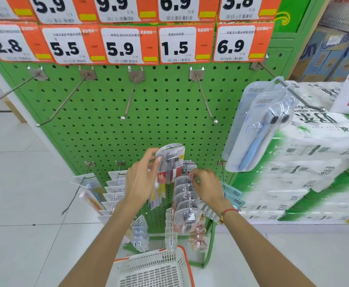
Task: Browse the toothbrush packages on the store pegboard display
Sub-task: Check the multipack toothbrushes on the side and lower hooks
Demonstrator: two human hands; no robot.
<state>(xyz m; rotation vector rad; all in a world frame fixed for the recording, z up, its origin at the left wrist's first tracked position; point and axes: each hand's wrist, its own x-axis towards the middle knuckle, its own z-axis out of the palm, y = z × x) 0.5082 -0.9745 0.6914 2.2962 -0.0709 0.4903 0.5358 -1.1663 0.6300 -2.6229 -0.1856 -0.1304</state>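
The left hand (141,181) grips one toothbrush package (169,162) near its top, tilted up and pulled away from the green pegboard (99,112). The right hand (207,187) has its fingers curled on the top of the next pack in a row of packages (185,195) hanging on a low hook, pinching it lightly.

To do this well, I think each pack should be tipped forward gently, one at a time, so none slides off the hook's end. The loose pack looks thin and bendy, so a soft hold near the top is best.

Most hooks higher up are bare. One clear pack with blue brushes (258,125) hangs at the upper right. Orange and white price tags (119,46) run along the top. A white basket (155,270) with an orange rim sits below the hands. The floor (24,183) is pale tile. Stacked white paper goods (314,172) sit to the right.
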